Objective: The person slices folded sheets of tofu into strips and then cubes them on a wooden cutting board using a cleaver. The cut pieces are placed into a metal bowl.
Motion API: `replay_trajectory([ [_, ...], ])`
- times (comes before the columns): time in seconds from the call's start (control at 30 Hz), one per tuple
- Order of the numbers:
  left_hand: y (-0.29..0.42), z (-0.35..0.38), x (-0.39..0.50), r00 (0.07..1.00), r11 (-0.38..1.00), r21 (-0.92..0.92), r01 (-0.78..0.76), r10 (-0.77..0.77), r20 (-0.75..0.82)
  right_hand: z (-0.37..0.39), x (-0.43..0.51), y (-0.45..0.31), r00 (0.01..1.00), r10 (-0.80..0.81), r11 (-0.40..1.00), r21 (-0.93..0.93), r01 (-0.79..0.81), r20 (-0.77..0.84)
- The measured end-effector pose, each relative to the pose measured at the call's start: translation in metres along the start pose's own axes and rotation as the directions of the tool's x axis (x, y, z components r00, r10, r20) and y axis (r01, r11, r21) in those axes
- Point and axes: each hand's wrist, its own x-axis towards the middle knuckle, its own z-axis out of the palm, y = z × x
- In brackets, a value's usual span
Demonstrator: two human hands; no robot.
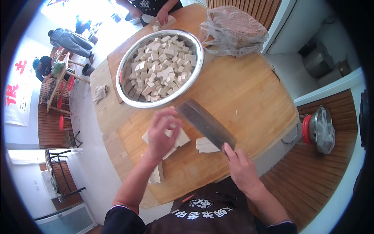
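My right hand (241, 168) grips the handle of a wide-bladed cleaver (204, 121), its blade slanting up and left over the wooden cutting board (251, 96). My left hand (163, 134), slightly blurred, hovers with bent, spread fingers over pale slabs that look like tofu (182, 137); whether it touches them is unclear. Pale strips (206, 145) lie on the board under the cleaver's lower end. More long pale pieces (157, 172) lie below my left wrist. Beyond my hands, a steel bowl (198, 63) holds many pale cubes (163, 63).
Across the table, a co-worker's hands (163, 16) hold a knife and a pale block. A plastic bag of brownish contents (233, 32) lies at the far right. A folded cloth (100, 93) is on the table's left. A covered metal bowl (321, 130) stands at right, off the table.
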Motion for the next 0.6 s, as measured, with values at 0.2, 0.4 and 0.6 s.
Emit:
replay_trajectory([
  [0.2,0.019,0.038,-0.063,0.966,0.991,-0.021,-0.130,0.131,0.222,-0.008,-0.068,-0.009,0.906,0.422,0.856,0.315,-0.409,0.027],
  [0.4,-0.002,0.084,-0.092,0.846,0.992,-0.018,-0.127,0.118,0.520,0.024,-0.096,-0.029,0.885,0.462,0.773,0.466,-0.431,0.053],
  [0.6,-0.012,0.100,-0.101,0.822,0.993,0.003,-0.120,0.098,0.561,0.041,-0.098,-0.038,0.889,0.440,0.762,0.470,-0.446,0.130],
])
